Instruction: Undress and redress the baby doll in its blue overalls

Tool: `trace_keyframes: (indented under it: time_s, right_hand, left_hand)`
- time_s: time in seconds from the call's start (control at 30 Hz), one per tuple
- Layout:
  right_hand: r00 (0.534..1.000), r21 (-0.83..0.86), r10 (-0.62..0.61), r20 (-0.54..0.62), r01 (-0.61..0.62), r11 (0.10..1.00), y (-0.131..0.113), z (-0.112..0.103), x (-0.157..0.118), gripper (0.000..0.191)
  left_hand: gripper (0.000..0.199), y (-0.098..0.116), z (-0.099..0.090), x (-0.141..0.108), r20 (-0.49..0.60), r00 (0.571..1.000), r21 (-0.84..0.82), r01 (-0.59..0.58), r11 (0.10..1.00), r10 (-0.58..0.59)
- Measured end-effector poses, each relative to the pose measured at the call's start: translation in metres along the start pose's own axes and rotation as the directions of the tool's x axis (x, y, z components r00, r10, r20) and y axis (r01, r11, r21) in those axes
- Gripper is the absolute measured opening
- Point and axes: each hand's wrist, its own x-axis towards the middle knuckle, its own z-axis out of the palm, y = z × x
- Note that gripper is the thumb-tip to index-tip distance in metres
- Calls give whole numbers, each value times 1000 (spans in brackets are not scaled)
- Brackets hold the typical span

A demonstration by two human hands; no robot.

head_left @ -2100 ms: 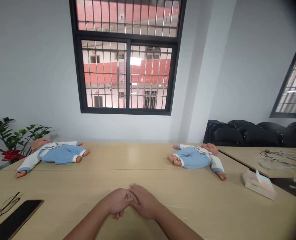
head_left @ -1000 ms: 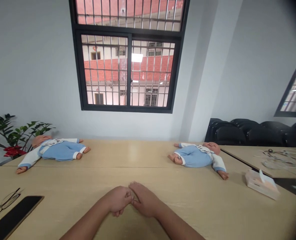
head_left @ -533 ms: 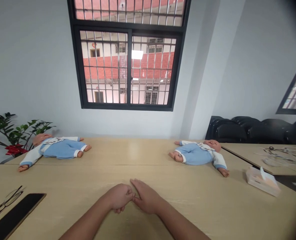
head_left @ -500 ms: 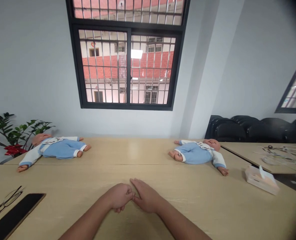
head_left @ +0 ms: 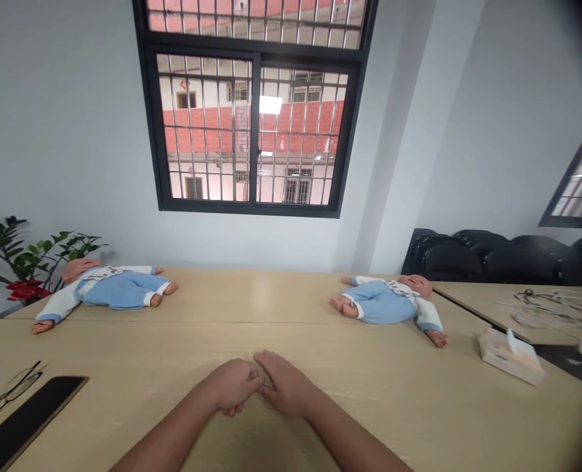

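Note:
My left hand (head_left: 234,385) rests on the wooden table (head_left: 202,341), its fingers curled in a loose fist with nothing visible in it. Beside it my right hand (head_left: 284,383) lies palm down, fingers stretched forward, its thumb touching the left hand's fingers. Beyond the hands, a baby doll in blue and white clothes (head_left: 118,288) lies on its back at the far left. A second, similar doll (head_left: 387,301) lies at the far right, its head pointing right. Neither hand touches a doll.
A dark phone (head_left: 33,419) and eyeglasses (head_left: 10,396) lie at the near left. A tissue box (head_left: 510,357) stands at the right, with tangled cables (head_left: 556,311) on another table behind it. A potted plant (head_left: 25,262) is at the far left, black chairs (head_left: 451,259) at the right.
The view has shifted very slightly. Both hands keep the same pose and place on the table, and the dolls lie as before.

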Motion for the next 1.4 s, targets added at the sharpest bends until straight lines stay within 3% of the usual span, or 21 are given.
trace_keyframes:
  time_s: [1.1, 1.23, 1.33, 1.37, 1.4]
  right_hand:
    - [1000, 25, -15, 21, 14, 1000, -5, -3, 1, 59]
    - [998, -1, -64, 4, 64, 998, 7, 1, 4, 58]
    - [981, -113, -126, -145, 110, 987, 43, -19, -1, 51]
    - [960, -174, -110, -259, 65, 983, 61, -31, -4, 48]
    - [902, -220, -50, -430, -51, 974, 79, -45, -9, 47]
  left_hand:
    - [38, -3, 3, 3, -16, 1000, 13, -15, 1000, 15]
    - [39, -5, 4, 5, -29, 1000, 17, -10, 1000, 10]
    - [38, -6, 4, 5, -35, 999, 23, -19, 1000, 20]
    - [38, -6, 5, 4, -37, 999, 29, -24, 999, 25]
    - [38, -5, 5, 4, -41, 999, 37, -29, 999, 31]
